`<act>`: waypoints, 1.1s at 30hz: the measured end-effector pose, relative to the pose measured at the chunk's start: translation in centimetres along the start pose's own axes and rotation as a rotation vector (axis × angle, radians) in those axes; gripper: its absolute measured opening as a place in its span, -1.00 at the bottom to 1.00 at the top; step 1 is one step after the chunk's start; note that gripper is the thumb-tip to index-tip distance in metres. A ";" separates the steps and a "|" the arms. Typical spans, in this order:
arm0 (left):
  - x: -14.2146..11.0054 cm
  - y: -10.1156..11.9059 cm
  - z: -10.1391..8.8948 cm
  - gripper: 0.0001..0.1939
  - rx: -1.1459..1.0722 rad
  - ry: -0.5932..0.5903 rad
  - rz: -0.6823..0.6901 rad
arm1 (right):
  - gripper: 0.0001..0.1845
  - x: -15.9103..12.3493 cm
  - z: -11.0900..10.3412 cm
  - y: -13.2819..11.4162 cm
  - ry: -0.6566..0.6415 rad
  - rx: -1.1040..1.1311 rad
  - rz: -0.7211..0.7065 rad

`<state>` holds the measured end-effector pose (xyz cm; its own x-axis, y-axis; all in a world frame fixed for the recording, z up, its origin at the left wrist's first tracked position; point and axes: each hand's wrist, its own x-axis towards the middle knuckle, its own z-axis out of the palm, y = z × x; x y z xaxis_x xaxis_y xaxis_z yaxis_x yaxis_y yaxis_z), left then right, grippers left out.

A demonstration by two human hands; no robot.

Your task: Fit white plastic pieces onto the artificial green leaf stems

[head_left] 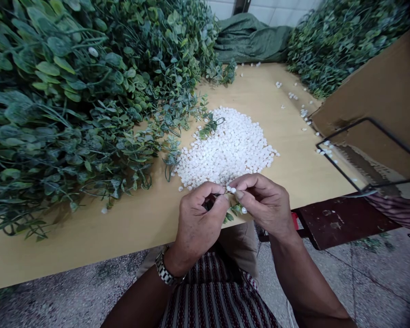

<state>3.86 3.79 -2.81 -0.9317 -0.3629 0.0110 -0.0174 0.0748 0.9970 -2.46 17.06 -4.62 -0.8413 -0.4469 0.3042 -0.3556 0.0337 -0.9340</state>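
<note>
At the table's front edge, my left hand [200,221] is closed in a pinch on the thin stem of an artificial green sprig [229,216], whose leaves hang below my fingers. Close against it, the thumb and forefinger of my right hand [269,207] pinch a small white bud-like piece [231,189] at the stem's tip. Another white piece [243,210] shows among the leaves under my right hand. Just beyond both hands spreads a heap of small white pieces [232,146]. The exact join between stem and pinched piece is too small to make out.
A large mass of artificial greenery [89,105] covers the table's left side, with a smaller sprig [208,126] on the heap. More greenery [341,41], a cardboard box [372,100] and a black metal frame [341,127] stand right. Green cloth [249,38] lies at the back.
</note>
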 end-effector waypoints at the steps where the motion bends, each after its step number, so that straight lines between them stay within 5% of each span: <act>1: 0.0 0.0 0.0 -0.87 0.009 0.002 0.008 | -0.90 0.0 0.1 0.0 0.000 0.011 0.007; 33: -0.1 -0.1 -0.1 -0.82 0.113 0.005 0.134 | -0.86 -0.5 0.4 0.1 -0.029 -0.167 -0.221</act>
<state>4.03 3.74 -2.92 -0.9268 -0.3470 0.1436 0.0656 0.2269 0.9717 -1.90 16.94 -4.89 -0.7243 -0.4854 0.4897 -0.5938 0.0782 -0.8008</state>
